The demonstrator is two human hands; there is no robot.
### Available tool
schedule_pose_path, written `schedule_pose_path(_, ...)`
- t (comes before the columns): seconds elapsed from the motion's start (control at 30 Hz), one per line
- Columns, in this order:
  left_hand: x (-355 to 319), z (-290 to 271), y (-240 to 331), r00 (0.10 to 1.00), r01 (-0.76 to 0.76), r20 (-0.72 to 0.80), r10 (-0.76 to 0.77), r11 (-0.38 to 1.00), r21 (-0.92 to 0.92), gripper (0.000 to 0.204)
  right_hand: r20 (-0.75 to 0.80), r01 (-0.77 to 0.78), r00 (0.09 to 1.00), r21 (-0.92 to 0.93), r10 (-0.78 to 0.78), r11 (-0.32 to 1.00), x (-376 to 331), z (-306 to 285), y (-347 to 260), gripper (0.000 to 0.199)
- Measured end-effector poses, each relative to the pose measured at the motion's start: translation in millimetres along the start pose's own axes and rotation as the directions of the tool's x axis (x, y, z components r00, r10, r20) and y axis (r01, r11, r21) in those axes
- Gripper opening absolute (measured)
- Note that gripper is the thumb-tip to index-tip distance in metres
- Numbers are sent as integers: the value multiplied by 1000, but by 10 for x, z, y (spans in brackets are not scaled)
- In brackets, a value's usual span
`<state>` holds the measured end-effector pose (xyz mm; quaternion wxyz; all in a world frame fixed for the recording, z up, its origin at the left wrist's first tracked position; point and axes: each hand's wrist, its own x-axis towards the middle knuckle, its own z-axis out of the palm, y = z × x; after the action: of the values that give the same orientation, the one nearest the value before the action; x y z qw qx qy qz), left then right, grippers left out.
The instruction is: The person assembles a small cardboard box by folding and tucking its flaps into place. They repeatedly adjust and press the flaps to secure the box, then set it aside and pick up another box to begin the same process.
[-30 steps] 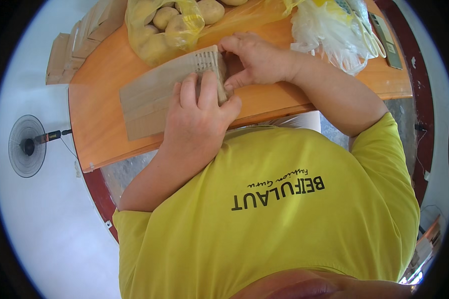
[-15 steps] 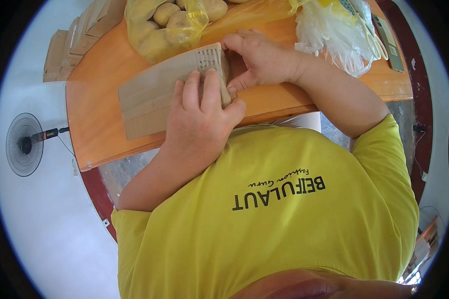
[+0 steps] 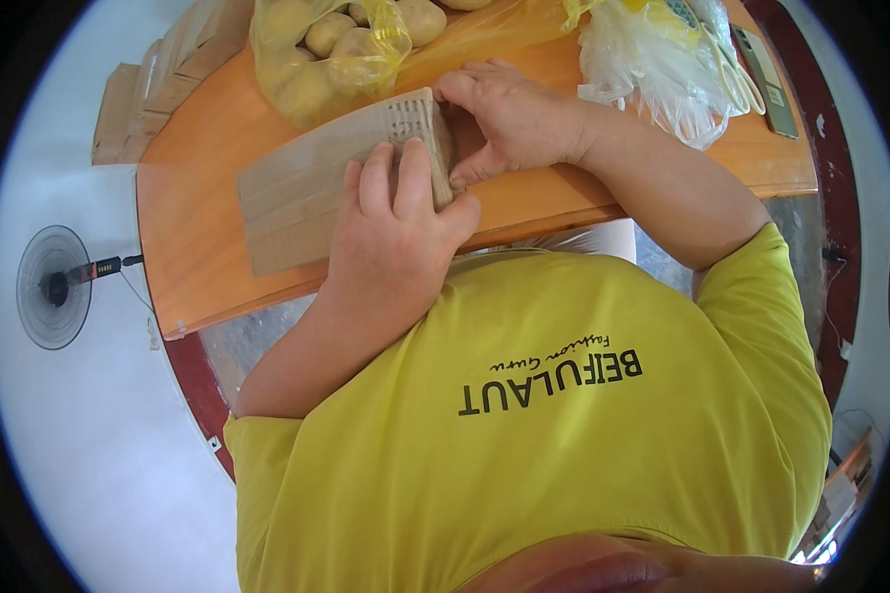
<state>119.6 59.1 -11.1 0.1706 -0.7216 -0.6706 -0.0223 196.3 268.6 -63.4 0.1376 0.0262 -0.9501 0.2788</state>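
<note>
A brown cardboard box [image 3: 292,203] lies near the table's front edge, with small dark print by its right end. My left hand [image 3: 396,212] is on it: the fingers rest across its top, and the thumb reaches the right end. At that end my right hand [image 3: 509,119] grips the box, fingertips at the far corner and thumb at the near one. The end face between them is partly hidden by my hands.
Behind the box on the wooden table [image 3: 193,237] is a yellow plastic bag of potatoes [image 3: 351,54]. Clear plastic bags [image 3: 653,74] and a phone-like flat object [image 3: 766,84] lie at the right. Several cardboard boxes [image 3: 158,84] stand far left; a fan [image 3: 54,287] is beyond the table.
Both hands keep almost the same hold on the cardboard box. The whole view has shifted slightly; little else differs.
</note>
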Motion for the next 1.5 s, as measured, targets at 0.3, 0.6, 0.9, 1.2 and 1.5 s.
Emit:
schedule_pose_path(0.3, -15, 11, 17, 1000, 19, -4, -19, 1000, -21, 18, 100, -60, 994, 201, 40, 978, -27, -139, -12, 74)
schedule_pose_path(0.6, 1, 2, 18, 1000, 15, 16, -15, 1000, -8, 19, 9, -38, 999, -14, 38, 999, -21, -20, -34, 73)
schedule_pose_path(0.9, -20, -157, -95, 997, 40, 77, -24, 977, -211, 70, 36, -9, 999, -54, 11, 999, 0, -14, 13, 70)
schedule_pose_path(1.2, -251, -331, -873, 911, 354, 330, -247, 879, -319, 111, 59, -14, 998, -26, 16, 1000, 19, -98, -33, 75)
schedule_pose_path(1.5, -349, -210, -878, 912, 351, 322, -253, 888, -296, 109, 117, -43, 992, 59, 35, 997, 20, -131, -22, 75)
